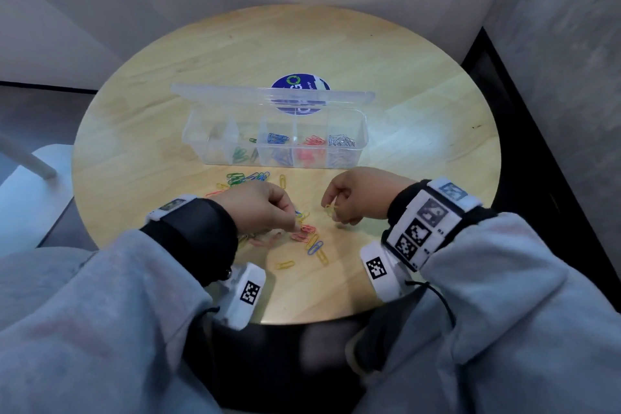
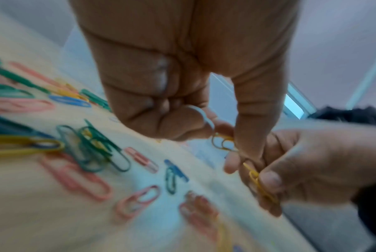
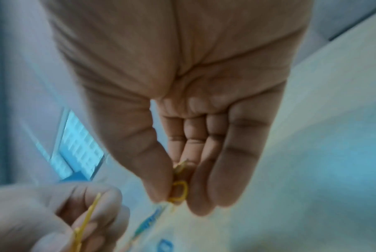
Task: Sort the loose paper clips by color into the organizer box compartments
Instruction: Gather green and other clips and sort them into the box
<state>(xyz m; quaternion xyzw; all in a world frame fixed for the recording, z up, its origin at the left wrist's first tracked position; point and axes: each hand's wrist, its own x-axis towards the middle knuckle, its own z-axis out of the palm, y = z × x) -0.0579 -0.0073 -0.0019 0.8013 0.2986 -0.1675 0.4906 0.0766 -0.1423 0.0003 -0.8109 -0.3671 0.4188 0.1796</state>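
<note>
Both hands pinch yellow clips: the right hand (image 1: 356,195) holds one (image 1: 330,211), the left hand (image 1: 265,207) another (image 2: 223,142), above loose clips (image 1: 311,240) on the tabletop (image 1: 420,104).

The organizer box (image 1: 275,141) sits mid-table (image 1: 403,60), its lid (image 1: 268,94) open behind it. Loose paper clips (image 1: 311,239) lie before the box. Further clips (image 1: 247,176) lie left of them.

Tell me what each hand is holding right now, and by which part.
Both pinch yellow paper clips: right hand holds its clips near one looped end; left hand holds its clip, exact part unclear.
</note>
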